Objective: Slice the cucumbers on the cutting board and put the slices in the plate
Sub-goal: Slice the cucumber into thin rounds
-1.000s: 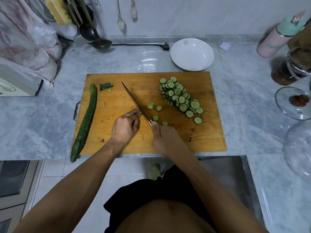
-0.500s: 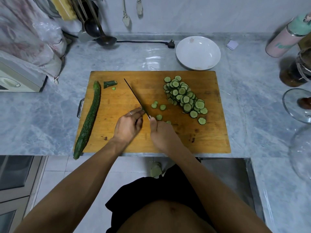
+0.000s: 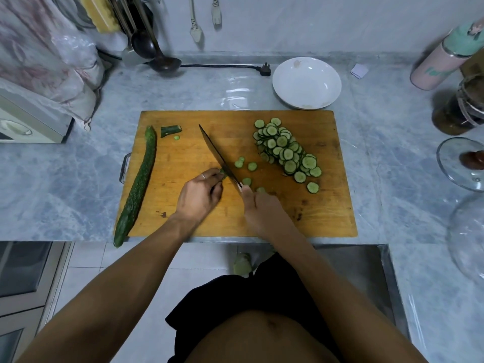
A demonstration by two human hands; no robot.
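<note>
My left fingers [image 3: 218,176] pinch the last cucumber stub [image 3: 223,176] mid-board [image 3: 327,213]; my right hand [image 3: 258,203] grips the knife [image 3: 218,155]. Slices [image 3: 285,151] piled at two o'clock. Next: final cuts, clear of my fingertips.

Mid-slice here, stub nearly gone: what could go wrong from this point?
1. The left hand pinches a tiny cucumber stub right against the knife; fingertips could get nicked.
2. The whole cucumber overhangs the cutting board and counter edge; a nudge may drop it.
3. Loose slices near the right hand might scatter.
</note>
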